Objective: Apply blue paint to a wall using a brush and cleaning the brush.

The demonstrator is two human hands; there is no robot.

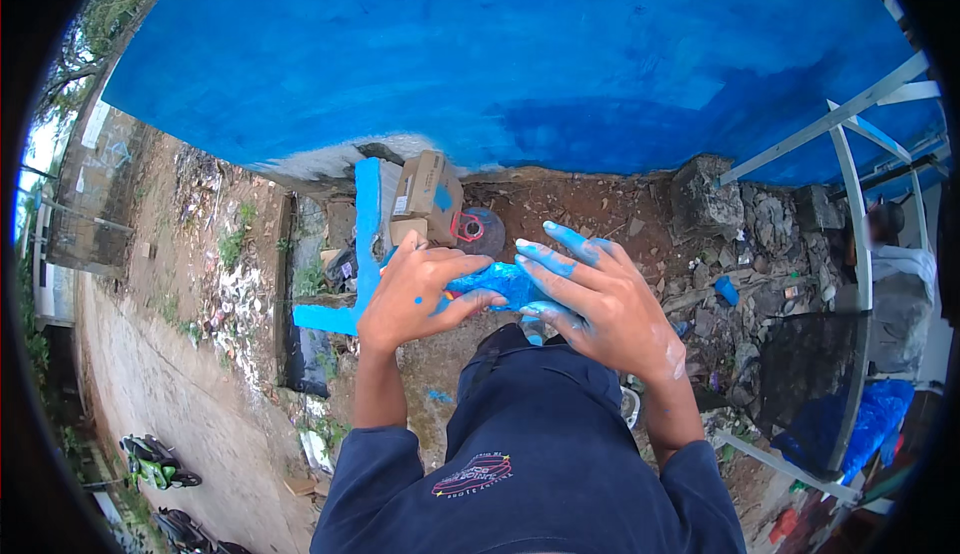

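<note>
A crumpled blue, paint-wet plastic wrapping [499, 282] is stretched between my two hands, in front of my waist. My left hand [427, 291] pinches its left end between thumb and fingers. At its right end is my right hand [589, 295], fingers spread and coated with blue paint; whether they grip the wrapping is unclear. Something red and yellow shows partly beside my left fingers. Beyond my hands stands a wall [480, 66] painted blue, with darker patches low on the right and a bare grey patch near its foot.
Cardboard boxes [427, 190] stand by the wall, beside a light-blue ledge [367, 231]. A round lid-like object [484, 231] bears a red item. Concrete blocks [705, 197], rubble and a pale frame [851, 179] lie rightward. A person [889, 227] is at far right; motorcycles [157, 464] stand lower left.
</note>
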